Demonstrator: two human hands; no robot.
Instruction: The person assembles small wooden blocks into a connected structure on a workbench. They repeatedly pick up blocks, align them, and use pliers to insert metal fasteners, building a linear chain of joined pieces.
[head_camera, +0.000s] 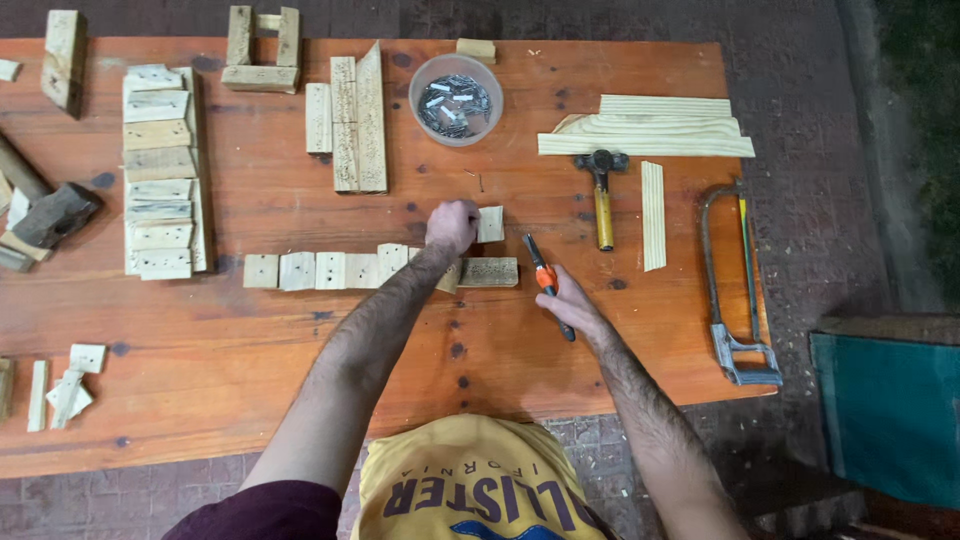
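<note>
My left hand is closed around a small pale wooden block, held just above a row of small wooden blocks laid end to end across the middle of the table. A longer block lies at the row's right end. My right hand grips an orange-and-black handled tool, its tip pointing up toward the held block. Both forearms reach in from the bottom of the view.
On the wooden table: a clear bowl of metal nails, a hammer, a hacksaw at the right edge, pale wood strips, a stack of blocks at left, upright planks, scraps.
</note>
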